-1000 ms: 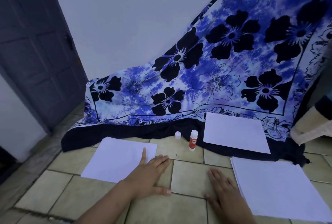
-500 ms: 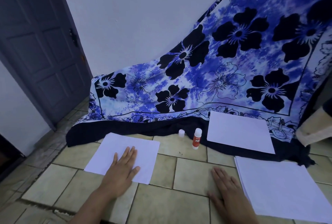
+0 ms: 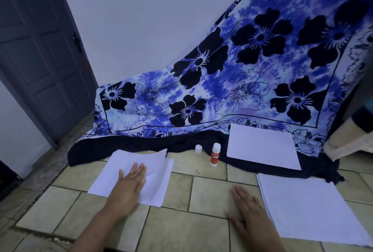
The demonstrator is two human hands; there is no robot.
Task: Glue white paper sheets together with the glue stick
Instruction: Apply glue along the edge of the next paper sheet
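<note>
Patterned cloth: one, blue with black flowers, draped from the wall down to the floor; its dark hem forms the far limit of my working area.

Tiled floor: bare tile lies open between my two hands and runs forward to the hem.

Paper, three lots. Stack at right, near edge running toward the bottom of the view (sheet count cannot be told). Single sheet lying on the cloth's hem, well apart from both hands. Left sheets: two, the upper one askew over the lower, its far edge reaching the hem.

Hands, two. Left hand rests flat on the left sheets, fingers straight and together, gripping nothing. Right hand lies flat on bare tile, fingers spread, just beside the stack's left edge.

Glue stick: one, upright on the tile at the hem, between the left sheets and the single sheet, untouched. Cap: one, just left of it, apart.

Change since half a second ago: the left lot showed one outline; it now shows two offset edges. The right hand is unmoved.
</note>
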